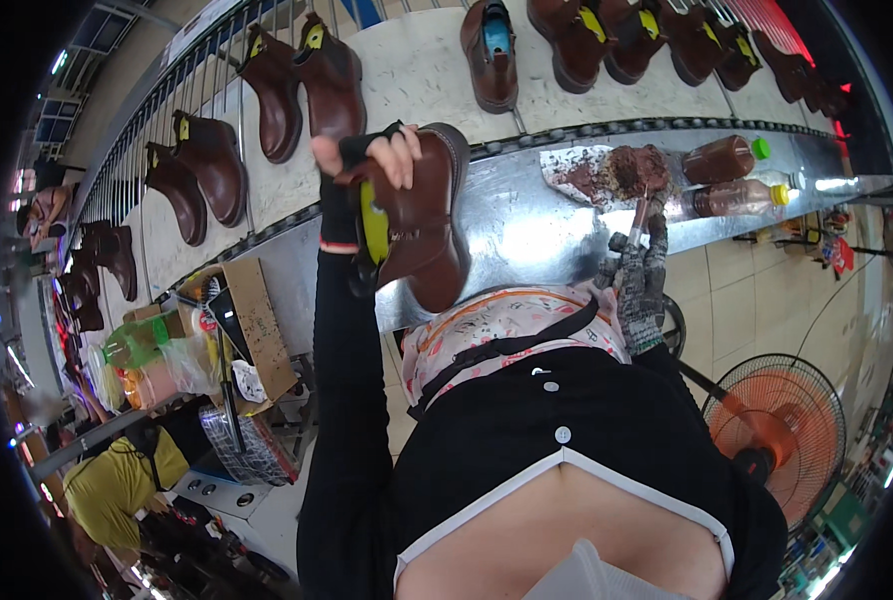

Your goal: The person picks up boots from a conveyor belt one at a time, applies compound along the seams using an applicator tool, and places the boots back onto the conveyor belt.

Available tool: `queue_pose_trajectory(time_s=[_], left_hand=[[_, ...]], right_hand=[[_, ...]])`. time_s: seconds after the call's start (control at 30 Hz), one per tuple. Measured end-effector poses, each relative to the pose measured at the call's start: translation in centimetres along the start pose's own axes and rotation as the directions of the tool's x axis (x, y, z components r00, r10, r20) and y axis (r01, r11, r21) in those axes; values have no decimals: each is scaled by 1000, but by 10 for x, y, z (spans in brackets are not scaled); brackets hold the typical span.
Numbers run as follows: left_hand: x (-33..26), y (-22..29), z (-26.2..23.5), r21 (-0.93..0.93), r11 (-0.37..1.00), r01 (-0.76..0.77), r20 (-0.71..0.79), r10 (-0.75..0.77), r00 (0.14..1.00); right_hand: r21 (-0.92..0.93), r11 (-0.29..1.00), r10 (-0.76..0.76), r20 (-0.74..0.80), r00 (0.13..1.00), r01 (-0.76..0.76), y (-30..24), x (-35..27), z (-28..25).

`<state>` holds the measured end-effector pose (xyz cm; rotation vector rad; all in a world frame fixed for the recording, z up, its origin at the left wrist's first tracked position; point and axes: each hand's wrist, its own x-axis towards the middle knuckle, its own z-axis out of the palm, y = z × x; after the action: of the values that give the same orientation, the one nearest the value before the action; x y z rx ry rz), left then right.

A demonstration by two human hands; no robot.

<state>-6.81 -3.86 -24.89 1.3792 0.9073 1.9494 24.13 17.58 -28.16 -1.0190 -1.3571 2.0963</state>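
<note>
Left hand [392, 158] has its fingers wrapped around a brown boot [432, 215], holding it over the left part of the metal table [512, 240] with the yellow lining [375, 222] showing. The right hand [645, 268], in a grimy glove [643, 325], is by the table's near edge just short of a brown-stained clump [635, 170], with a slim brown thing [640, 215] at its fingertips, but honestly can't tell if it's gripping that. Two bottles [719, 161] are on the table's right part, and more boots [334, 85] sit on the pale surface [422, 60] beyond it.
</note>
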Motion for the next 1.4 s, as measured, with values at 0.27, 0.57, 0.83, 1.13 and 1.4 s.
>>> queue_pose_trajectory(time_s=[0.27,0.57,0.83,1.13,1.4], left_hand=[[-9,22,36,42,964,-261,18,260,965],[-4,23,41,37,971,-237,85,233,969],[-1,24,41,43,978,-206,107,200,974],[1,24,38,21,983,-182,145,178,973],[0,25,39,12,982,-188,132,185,974]], right_hand=[[-28,992,-124,23,992,124,11,14,-24],[-447,884,158,566,809,140,-97,4,50],[-332,358,-66,923,378,873,-143,-3,101],[-318,322,-60,933,354,892,-142,-2,103],[-291,288,-86,941,327,913,-139,4,105]])
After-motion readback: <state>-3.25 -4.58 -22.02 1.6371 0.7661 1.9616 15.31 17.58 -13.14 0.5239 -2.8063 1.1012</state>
